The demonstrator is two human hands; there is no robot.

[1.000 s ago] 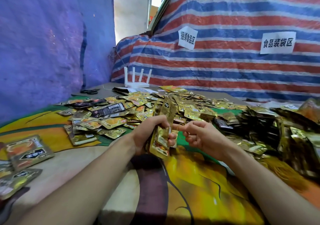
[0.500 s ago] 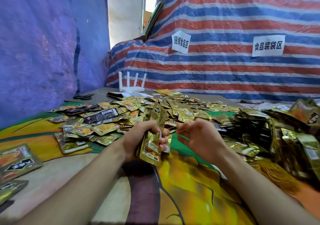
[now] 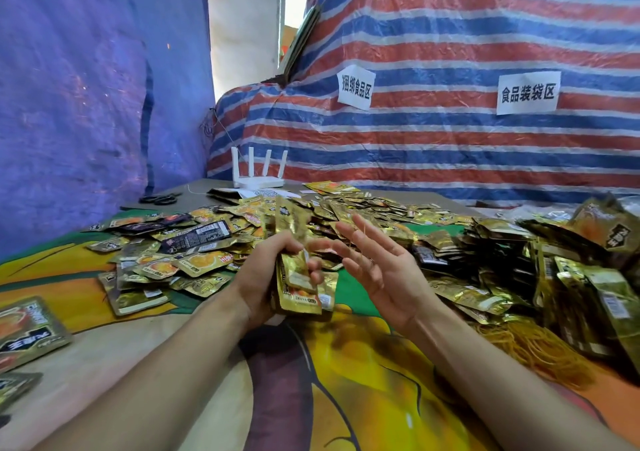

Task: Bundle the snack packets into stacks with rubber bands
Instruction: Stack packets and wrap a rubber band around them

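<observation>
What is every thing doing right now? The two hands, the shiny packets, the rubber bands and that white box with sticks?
Left hand: gripping a stack of packets.
Stack of packets: held upright, no band visible round it.
Right hand: open, fingers spread, beside the stack.
Loose packets: scattered flat, unbundled.
Rubber bands: lying in a loose heap on the right.
Router: standing, four antennas up.

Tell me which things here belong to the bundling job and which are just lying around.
Job: packet stack in left hand, right hand, loose snack packets, rubber band pile.
Lying about: white router, black scissors, two paper signs.
</observation>
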